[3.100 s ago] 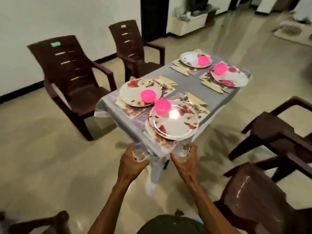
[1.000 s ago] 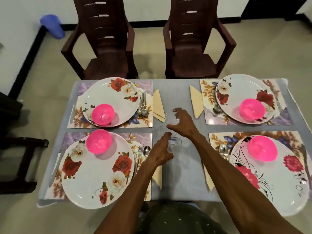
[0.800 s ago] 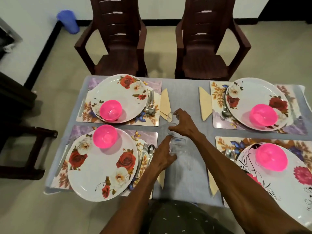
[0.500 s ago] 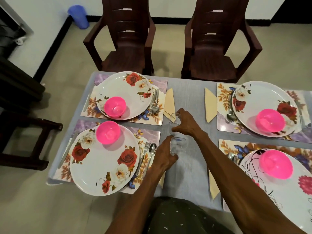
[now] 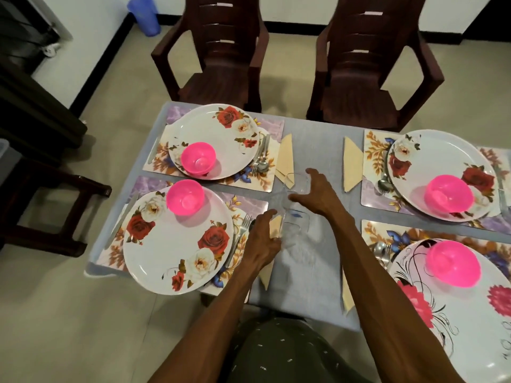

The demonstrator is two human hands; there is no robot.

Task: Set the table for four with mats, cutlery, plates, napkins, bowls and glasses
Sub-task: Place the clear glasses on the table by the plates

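Observation:
On the grey-clothed table [image 5: 312,139] lie four floral mats, each with a flowered plate and a pink bowl: far left [image 5: 197,157], near left [image 5: 185,197], far right [image 5: 448,193], near right [image 5: 452,264]. Cutlery [image 5: 261,158] and yellow napkins [image 5: 286,156] lie beside the plates. My left hand [image 5: 262,240] grips a clear glass [image 5: 294,230] standing on the cloth by the near-left mat. My right hand [image 5: 315,192] holds a second clear glass [image 5: 298,183] just beyond it, beside the far-left napkin.
Two brown plastic chairs [image 5: 221,51] [image 5: 367,59] stand at the table's far side. Dark furniture [image 5: 41,111] and another chair's frame [image 5: 55,211] are at the left. A blue bin [image 5: 143,15] sits by the wall.
I walked up to the table carrying a glass in each hand. Both glasses have come down onto the cloth between the left and right mats; both hands are still on them.

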